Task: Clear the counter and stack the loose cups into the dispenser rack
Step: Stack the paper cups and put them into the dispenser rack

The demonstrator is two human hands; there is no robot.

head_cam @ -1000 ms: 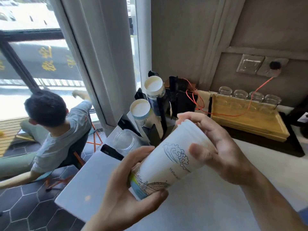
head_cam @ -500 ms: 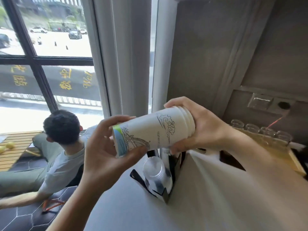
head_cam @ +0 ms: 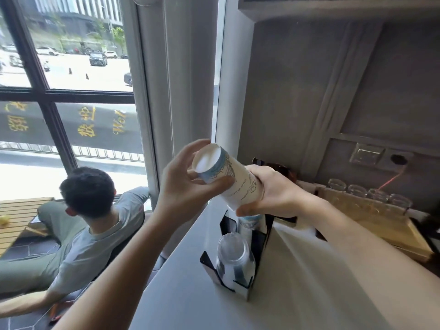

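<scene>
A stack of white paper cups (head_cam: 234, 181) with blue wave print hangs tilted above the black dispenser rack (head_cam: 240, 263). My left hand (head_cam: 188, 184) grips its upper end, whose white bottom disc faces me. My right hand (head_cam: 273, 194) wraps the lower part, just over the rack's rear slot. A stack of clear plastic cups (head_cam: 234, 256) lies in the rack's front slot. Behind it a printed paper cup stack (head_cam: 250, 221) shows under my right hand.
The white counter (head_cam: 297, 294) runs from the rack toward me. A wooden tray (head_cam: 385, 225) with several upturned glasses (head_cam: 369, 194) stands at the right by the wall. A person sits on a chair (head_cam: 88, 225) below the counter's left edge, by the window.
The paper cup stack has swung from lying level to pointing down toward the rack, its bottom end now up at the left. Both hands kept hold and moved right.
</scene>
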